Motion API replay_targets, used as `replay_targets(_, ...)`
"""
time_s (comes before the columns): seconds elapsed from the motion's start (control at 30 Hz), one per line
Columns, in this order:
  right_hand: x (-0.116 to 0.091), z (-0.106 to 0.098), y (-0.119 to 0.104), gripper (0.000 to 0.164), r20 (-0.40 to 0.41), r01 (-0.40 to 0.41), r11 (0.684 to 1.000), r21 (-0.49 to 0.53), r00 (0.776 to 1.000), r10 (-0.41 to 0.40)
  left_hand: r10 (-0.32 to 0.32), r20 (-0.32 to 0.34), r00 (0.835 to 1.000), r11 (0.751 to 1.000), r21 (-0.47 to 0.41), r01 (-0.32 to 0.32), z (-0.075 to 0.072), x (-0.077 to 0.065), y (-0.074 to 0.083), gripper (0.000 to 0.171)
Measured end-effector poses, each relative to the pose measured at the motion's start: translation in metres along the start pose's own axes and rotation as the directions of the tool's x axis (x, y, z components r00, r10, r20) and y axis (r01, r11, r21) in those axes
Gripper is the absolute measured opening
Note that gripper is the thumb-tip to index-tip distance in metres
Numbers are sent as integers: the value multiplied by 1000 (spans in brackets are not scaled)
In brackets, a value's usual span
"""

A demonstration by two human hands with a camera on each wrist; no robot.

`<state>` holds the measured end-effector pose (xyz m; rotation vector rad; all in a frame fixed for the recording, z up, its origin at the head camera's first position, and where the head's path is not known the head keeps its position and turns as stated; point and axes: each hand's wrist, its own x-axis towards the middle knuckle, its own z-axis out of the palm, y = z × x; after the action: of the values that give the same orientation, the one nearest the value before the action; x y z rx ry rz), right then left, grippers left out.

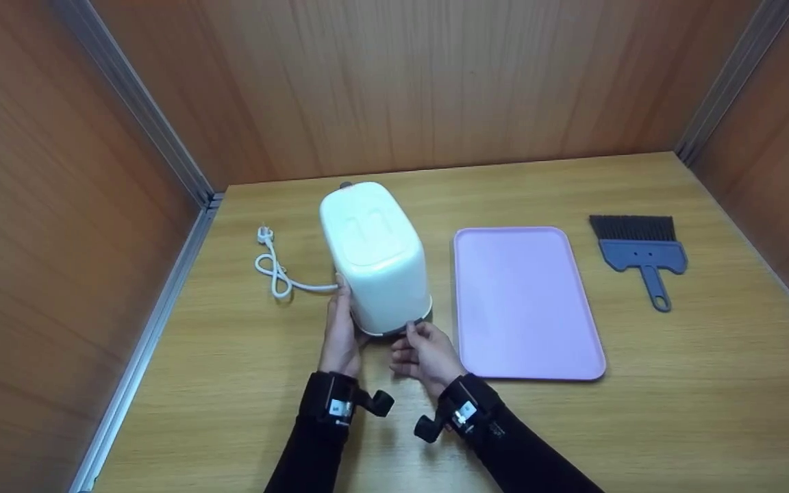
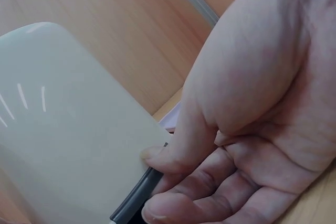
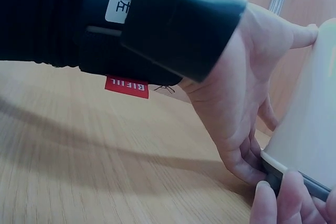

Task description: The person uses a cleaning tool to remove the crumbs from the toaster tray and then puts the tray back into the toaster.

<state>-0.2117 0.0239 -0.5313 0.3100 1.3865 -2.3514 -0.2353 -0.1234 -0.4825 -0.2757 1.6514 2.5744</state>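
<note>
A white toaster with rounded corners and a dark strip along its base stands at the middle of the table. My left hand holds its left side near the bottom. The right wrist view shows that hand with the thumb up against the white wall and fingers curled by the lower corner. At the near bottom edge, my right hand pinches the dark base strip between thumb and fingers. Its fingertips also show low in the right wrist view. The toaster's underside is hidden.
A white cord with a plug lies looped left of the toaster. Close by on the right is a flat pink-purple tray, and beyond it a blue-grey hand brush. Wooden walls with metal corner strips enclose the table's back and sides.
</note>
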Motion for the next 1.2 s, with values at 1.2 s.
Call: replay_targets(1.2,-2,3,4,28,-29,33,999,2,999,-33,17,31,999,1000,17,-18,-3,3,-2,61)
